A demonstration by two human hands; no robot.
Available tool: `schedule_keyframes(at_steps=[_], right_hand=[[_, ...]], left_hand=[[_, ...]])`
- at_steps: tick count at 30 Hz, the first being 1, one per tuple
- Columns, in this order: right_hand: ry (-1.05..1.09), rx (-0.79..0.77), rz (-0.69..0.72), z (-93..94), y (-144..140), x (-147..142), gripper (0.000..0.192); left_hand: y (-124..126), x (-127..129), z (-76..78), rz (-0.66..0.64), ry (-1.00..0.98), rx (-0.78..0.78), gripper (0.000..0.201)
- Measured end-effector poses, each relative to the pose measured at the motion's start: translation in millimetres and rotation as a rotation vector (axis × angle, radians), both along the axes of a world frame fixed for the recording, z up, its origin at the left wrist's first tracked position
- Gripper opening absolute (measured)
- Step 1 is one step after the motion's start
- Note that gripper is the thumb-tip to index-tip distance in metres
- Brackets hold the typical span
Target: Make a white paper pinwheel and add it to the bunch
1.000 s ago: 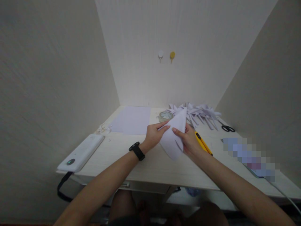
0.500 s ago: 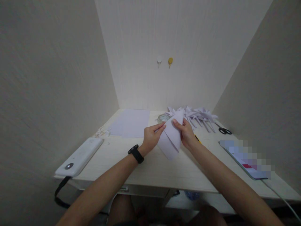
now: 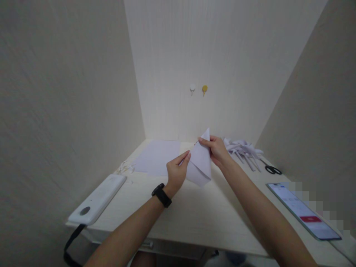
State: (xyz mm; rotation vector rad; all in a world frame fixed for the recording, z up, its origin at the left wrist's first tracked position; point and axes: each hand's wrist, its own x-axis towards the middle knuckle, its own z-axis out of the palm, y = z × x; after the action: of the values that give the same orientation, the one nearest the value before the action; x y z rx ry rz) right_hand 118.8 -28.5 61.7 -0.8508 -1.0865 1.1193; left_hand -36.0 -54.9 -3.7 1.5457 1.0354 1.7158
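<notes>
A folded white paper (image 3: 200, 161), triangular with its point upward, is lifted above the light wooden desk (image 3: 194, 211). My left hand (image 3: 178, 172), with a black watch on its wrist, pinches the paper's left edge. My right hand (image 3: 217, 150) grips its upper right side near the tip. Both hands hold the same piece in front of me.
A flat white sheet (image 3: 157, 155) lies at the back left. A pile of folded paper pieces (image 3: 241, 148) and black scissors (image 3: 271, 169) sit at the back right. A phone (image 3: 303, 211) lies on the right, a white device (image 3: 96, 200) with a black strap on the left edge.
Both hands have lifted the folded paper higher and further from me, its point now upright. The view has tilted, hiding the tape roll and yellow knife behind the hands.
</notes>
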Motion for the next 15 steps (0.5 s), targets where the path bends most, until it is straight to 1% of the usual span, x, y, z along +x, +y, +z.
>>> schedule_keyframes(at_steps=[5,10,15], right_hand=[[-0.039,0.004,0.063,5.6,-5,0,0.032],[-0.055,-0.039,0.105,5.7,-9,1,0.034],[-0.113,-0.018,0.077,14.5,-13,9,0.035]], left_hand=[[-1,-1,0.9,0.009,0.022,0.033,0.025],[0,-2,1.3,-0.001,0.072,0.123,0.022],[-5,1,-0.7,0.016,0.098,0.175,0.019]])
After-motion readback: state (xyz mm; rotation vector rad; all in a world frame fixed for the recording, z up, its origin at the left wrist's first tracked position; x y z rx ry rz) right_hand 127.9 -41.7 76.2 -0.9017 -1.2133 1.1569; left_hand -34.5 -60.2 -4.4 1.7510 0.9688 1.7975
